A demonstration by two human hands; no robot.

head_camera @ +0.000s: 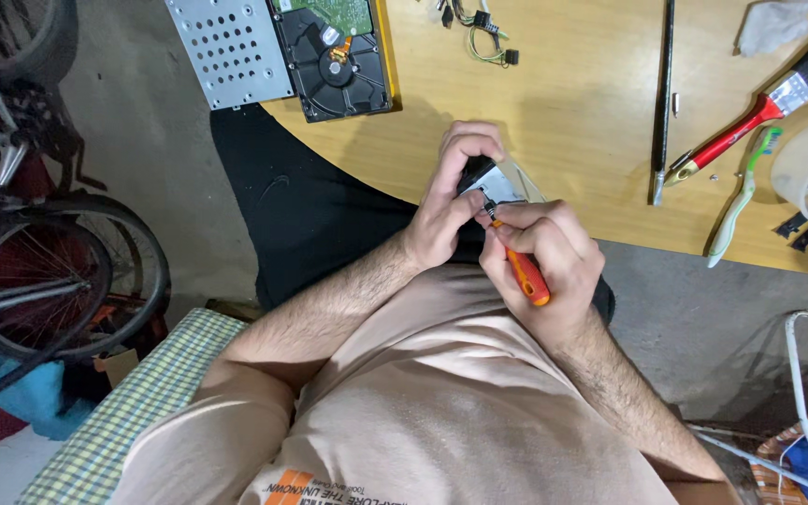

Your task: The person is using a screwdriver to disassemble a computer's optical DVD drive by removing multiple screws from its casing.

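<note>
Fingers: left hand (pixel 449 201) grips metal part (pixel 496 184) | right hand (pixel 546 260) clasps orange screwdriver (pixel 522 268)

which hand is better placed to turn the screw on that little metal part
Right. The right hand already grips the orange screwdriver, its tip at the metal part; the left hand clasps that part.

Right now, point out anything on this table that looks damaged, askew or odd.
The hard drive at the table's far edge lies opened, cover off, platter exposed, partly overhanging. Nothing looks spilled.
</note>
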